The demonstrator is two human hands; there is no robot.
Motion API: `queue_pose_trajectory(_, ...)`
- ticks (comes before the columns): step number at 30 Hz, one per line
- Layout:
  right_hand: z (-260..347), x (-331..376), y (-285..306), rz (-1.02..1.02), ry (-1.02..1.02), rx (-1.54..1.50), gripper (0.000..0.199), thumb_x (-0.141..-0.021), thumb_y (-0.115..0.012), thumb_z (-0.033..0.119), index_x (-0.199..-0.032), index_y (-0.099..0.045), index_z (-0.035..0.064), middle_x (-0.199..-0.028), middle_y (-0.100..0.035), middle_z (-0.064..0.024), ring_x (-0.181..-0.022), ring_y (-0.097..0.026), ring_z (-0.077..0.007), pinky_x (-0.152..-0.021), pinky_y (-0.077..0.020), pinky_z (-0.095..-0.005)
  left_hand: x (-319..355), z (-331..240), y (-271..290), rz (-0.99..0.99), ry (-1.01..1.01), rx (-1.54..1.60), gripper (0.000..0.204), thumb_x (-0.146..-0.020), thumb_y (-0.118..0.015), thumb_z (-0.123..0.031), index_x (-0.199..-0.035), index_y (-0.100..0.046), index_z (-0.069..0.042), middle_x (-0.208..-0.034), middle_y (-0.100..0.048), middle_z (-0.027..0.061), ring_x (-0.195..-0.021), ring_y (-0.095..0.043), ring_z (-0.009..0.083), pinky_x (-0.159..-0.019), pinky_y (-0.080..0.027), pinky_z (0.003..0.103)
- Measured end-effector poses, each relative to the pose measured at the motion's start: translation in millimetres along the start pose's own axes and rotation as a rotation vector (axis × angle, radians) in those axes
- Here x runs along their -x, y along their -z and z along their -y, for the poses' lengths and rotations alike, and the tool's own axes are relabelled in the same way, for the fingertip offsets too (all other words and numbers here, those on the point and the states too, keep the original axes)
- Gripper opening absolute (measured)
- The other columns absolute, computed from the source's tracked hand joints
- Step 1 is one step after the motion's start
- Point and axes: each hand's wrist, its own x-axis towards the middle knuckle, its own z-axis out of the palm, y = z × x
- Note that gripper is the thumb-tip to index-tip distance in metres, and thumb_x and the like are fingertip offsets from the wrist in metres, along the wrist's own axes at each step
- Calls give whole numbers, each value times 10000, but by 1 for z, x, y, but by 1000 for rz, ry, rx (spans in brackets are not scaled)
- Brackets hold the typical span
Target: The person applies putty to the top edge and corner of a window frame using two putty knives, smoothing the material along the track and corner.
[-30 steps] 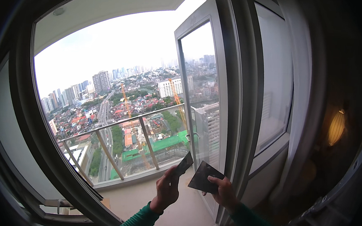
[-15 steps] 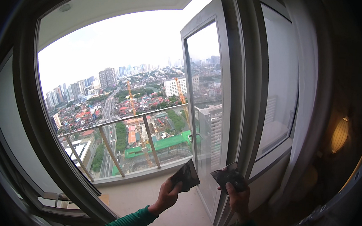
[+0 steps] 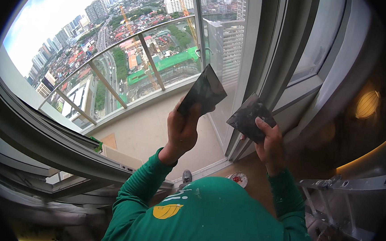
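Note:
My left hand (image 3: 183, 131) grips a thin dark flat plate (image 3: 205, 90), its pointed corner turned up and away from me and its face shiny. In my right hand (image 3: 271, 146) is a second dark flat plate (image 3: 251, 115), nearly square, with pale smudges on its face. The right thumb lies on top of that plate, while the fingers beneath are mostly hidden. A gap separates the two plates, which are held up in front of my chest. What kind of plates they are I cannot tell.
A glazed door frame (image 3: 250, 71) stands ahead, with a balcony railing (image 3: 142, 45) beyond it. On the floor by my shoe (image 3: 187, 176) sits a round dish (image 3: 238, 179) holding small red bits. A metal ladder (image 3: 354, 183) is at the right, near a glowing lamp (image 3: 367, 105).
My view has tilted down, bringing my torso, shoe, the dish and more of the ladder into sight. Both hands and their plates now appear higher in the picture, still held.

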Motion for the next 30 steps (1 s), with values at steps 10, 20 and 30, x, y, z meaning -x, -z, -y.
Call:
queue_pose_trajectory(10, 1, 1, -7, -60, -277, -431, 340, -952, -575, 201, -1206, -599, -22, -1010, -715, -138, -806, -701, -222, -589, -521, -355, 6, 58, 28, 543, -414, -622, 624, -843, -651, 88, -1429, -535, -90, -1411, -594, 214, -1218, -647, 394, -942, -585, 446)
queue_pose_trajectory(20, -38, -63, -14, 199, 966, 1128, 699, -839, -602, -118, -1498, -450, 57, -1323, -613, -213, -1140, -652, -370, -960, -561, -431, -19, 45, 8, -196, 770, 654, 389, -1074, -460, -224, -1339, -476, 60, -1120, -685, 206, -896, -733, 292, -729, -622, 416)
queue_pose_trajectory(30, -7, -121, -56, 280, 793, 1466, 603, -813, -568, -152, -1332, -653, 143, -1338, -623, -104, -1246, -585, -351, -1038, -513, -462, -70, 69, 100, -1, 604, 453, 368, -1064, -506, -197, -1317, -479, 69, -1063, -692, 182, -808, -733, 249, -651, -628, 372)
